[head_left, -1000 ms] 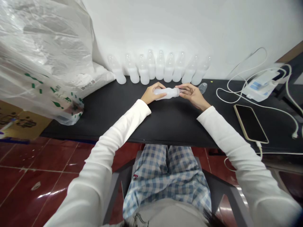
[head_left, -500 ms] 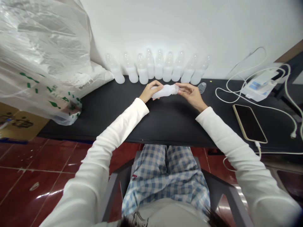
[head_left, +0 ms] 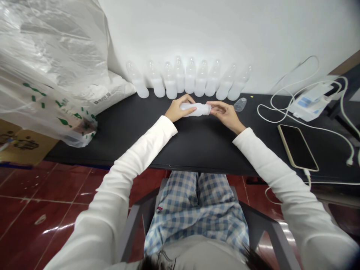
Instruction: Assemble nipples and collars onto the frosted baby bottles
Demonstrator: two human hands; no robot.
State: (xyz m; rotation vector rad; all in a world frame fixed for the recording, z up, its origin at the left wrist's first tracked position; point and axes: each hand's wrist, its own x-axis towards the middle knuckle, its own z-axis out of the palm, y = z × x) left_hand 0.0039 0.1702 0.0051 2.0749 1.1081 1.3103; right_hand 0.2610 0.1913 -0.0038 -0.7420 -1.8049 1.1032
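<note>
A translucent white baby bottle (head_left: 199, 109) lies sideways in the air just above the black table, its collar end pointing right. Around its base end my left hand (head_left: 180, 108) is closed, the thumb along the near side. At the collar end are the bent fingers of my right hand (head_left: 225, 114), which cover the tip; whether they pinch a nipple there is hidden. Close behind my right hand, a clear dome cap (head_left: 240, 104) rests on the table. Several similar bottles with clear caps stand in a row along the wall, among them one bottle (head_left: 190, 80) behind my hands.
Large plastic bags (head_left: 70, 101) bulge over the table's left end, above a cardboard box (head_left: 28, 144). To the right lie a phone (head_left: 298, 147) on a charging cable, a white power strip (head_left: 309, 103) and looped white cables. The black table's (head_left: 208, 150) front edge passes above my lap.
My left hand has turned its grip, bringing the thumb across the bottle's near side. My right fingers have shifted slightly at the collar end. The view has moved a little.
</note>
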